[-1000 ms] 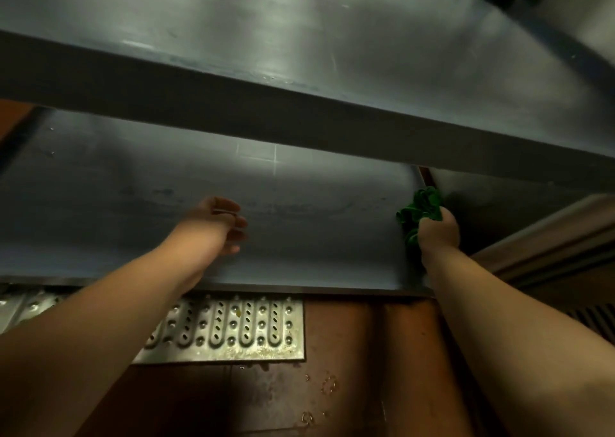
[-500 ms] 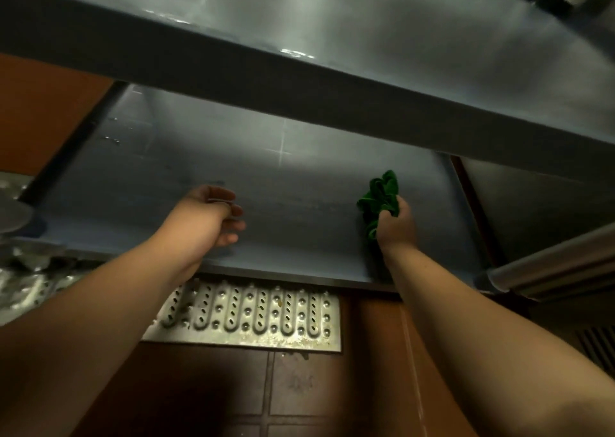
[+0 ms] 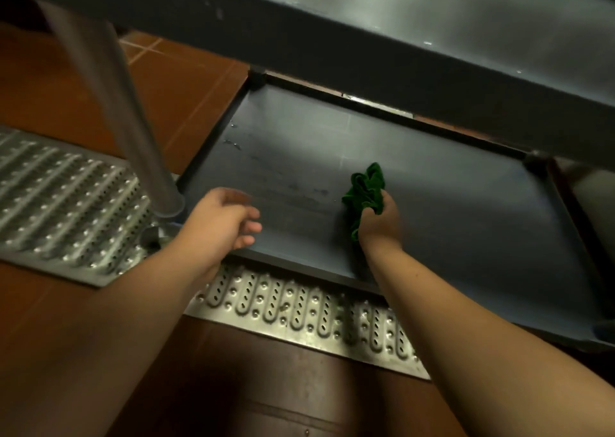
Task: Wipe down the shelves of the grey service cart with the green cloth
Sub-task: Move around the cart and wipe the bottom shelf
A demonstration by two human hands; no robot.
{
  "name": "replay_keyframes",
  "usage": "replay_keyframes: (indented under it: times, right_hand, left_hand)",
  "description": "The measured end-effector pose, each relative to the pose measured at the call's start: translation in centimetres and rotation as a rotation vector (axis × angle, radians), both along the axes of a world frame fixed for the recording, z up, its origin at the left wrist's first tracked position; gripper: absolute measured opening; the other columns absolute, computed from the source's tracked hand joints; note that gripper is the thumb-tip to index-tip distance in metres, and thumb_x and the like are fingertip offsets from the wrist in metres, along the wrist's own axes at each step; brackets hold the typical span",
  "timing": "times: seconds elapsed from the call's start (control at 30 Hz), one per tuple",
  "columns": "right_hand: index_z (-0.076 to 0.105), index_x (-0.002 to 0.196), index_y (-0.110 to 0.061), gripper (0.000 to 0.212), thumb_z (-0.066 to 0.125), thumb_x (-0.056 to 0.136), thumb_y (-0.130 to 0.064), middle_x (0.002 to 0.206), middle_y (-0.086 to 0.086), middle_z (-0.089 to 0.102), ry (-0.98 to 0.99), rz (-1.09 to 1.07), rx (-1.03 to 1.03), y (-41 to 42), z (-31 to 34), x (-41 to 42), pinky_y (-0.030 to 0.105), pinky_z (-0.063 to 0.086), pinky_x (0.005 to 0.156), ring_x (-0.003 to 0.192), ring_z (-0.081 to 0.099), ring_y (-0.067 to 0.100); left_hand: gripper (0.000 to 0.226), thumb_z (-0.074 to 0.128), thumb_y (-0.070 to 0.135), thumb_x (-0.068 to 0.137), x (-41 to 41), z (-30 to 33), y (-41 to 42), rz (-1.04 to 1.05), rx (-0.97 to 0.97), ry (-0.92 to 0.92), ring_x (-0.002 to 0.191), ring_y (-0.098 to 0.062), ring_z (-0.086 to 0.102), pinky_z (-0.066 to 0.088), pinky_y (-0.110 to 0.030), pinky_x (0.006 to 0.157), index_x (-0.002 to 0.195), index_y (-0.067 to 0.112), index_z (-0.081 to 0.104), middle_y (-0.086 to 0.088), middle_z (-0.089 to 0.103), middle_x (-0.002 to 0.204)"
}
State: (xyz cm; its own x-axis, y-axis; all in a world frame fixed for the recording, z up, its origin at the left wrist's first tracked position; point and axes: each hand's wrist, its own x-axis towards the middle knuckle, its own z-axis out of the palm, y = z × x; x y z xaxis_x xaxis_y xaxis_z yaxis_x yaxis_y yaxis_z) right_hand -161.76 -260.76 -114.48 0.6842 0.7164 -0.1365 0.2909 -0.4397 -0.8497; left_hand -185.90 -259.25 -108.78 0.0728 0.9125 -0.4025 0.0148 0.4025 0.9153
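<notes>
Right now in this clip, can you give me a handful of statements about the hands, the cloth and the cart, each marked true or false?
1. The right hand holds the green cloth bunched in its grip. True.
2. The cloth is on the upper shelf. False: it is on the lower shelf, under the upper shelf.
3. The left hand holds a spray bottle. False: it holds nothing, fingers loosely curled.
4. Dark smudges lie on the shelf between the two hands. True.
5. A metal floor grate lies along the shelf's near edge. True.
6. The cloth is spread flat. False: it is crumpled.
</notes>
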Motion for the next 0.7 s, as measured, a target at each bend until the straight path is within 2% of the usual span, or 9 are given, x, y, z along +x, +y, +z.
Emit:
replay_keyframes:
  times: [0.1,0.2,0.27,0.4,0.47,0.53,0.6,0.7]
  right_hand:
    - [0.051,0.14,-0.024,0.055,0.04,0.089,-0.006,0.121,0.005,0.063,0.024,0.039,-0.004,2.1,0.1,-4.2,0.03,0.048,0.081,0.099,0.061,0.025]
    - [0.045,0.145,-0.024,0.057,0.039,0.091,-0.006,0.135,0.009,0.058,0.041,0.097,-0.031,4.1,0.3,-8.7,0.032,0.046,0.094,0.117,0.058,0.032]
    - [0.044,0.146,-0.025,0.058,0.038,0.091,-0.006,0.137,0.009,0.057,0.052,0.137,-0.032,5.3,0.6,-11.5,0.038,0.046,0.102,0.122,0.055,0.033]
    - [0.042,0.146,-0.027,0.053,0.036,0.096,-0.01,0.142,0.004,0.054,0.06,0.248,-0.057,7.2,1.5,-16.5,0.033,0.041,0.102,0.128,0.052,0.03]
    - [0.037,0.15,-0.031,0.056,0.04,0.097,-0.011,0.148,0.0,0.049,0.135,0.314,-0.068,7.8,2.1,-19.0,0.029,0.039,0.102,0.131,0.05,0.026]
    - [0.037,0.149,-0.034,0.057,0.041,0.097,-0.013,0.146,-0.001,0.052,0.181,0.409,-0.07,8.5,2.4,-21.3,0.028,0.045,0.095,0.123,0.056,0.024]
    - [0.043,0.146,-0.035,0.056,0.041,0.095,-0.013,0.138,-0.001,0.059,0.183,0.51,-0.073,8.6,2.4,-23.1,0.025,0.044,0.082,0.113,0.06,0.023]
    - [0.049,0.14,-0.034,0.054,0.042,0.093,-0.009,0.129,-0.003,0.063,0.204,0.498,-0.06,8.4,2.3,-23.1,0.024,0.043,0.078,0.108,0.063,0.02]
  left_hand:
    - [0.021,0.049,-0.001,0.091,-2.2,0.1,-0.3,0.011,-0.018,-0.023,0.071,-0.016,0.062,0.051,-0.028,0.06,0.103,0.014,0.055,-0.008,0.064,0.091]
    - [0.021,0.05,-0.002,0.09,-4.1,0.1,-0.7,0.019,-0.026,-0.017,0.068,-0.016,0.061,0.05,-0.028,0.059,0.103,0.013,0.055,-0.008,0.062,0.088]
    - [0.02,0.05,-0.003,0.09,-5.2,0.2,-0.8,0.017,-0.032,-0.005,0.068,-0.018,0.061,0.05,-0.029,0.06,0.102,0.012,0.055,-0.008,0.062,0.088]
    - [0.021,0.046,-0.003,0.091,-7.6,0.3,-0.8,0.043,-0.031,0.038,0.069,-0.018,0.062,0.051,-0.031,0.061,0.098,0.014,0.056,-0.008,0.063,0.086]
    - [0.023,0.043,-0.004,0.091,-8.6,0.4,-0.7,0.073,-0.039,0.05,0.068,-0.018,0.062,0.052,-0.032,0.062,0.098,0.014,0.056,-0.008,0.063,0.086]
    - [0.025,0.04,-0.005,0.091,-9.4,0.4,-0.8,0.099,-0.041,0.055,0.066,-0.018,0.061,0.051,-0.033,0.061,0.098,0.012,0.056,-0.009,0.063,0.085]
    - [0.026,0.039,-0.007,0.091,-9.7,0.5,-1.1,0.117,-0.046,0.052,0.063,-0.018,0.06,0.05,-0.031,0.059,0.097,0.011,0.056,-0.009,0.062,0.084]
    - [0.025,0.041,-0.009,0.09,-9.3,0.7,-1.4,0.129,-0.06,0.042,0.063,-0.018,0.059,0.049,-0.03,0.056,0.098,0.01,0.055,-0.01,0.061,0.084]
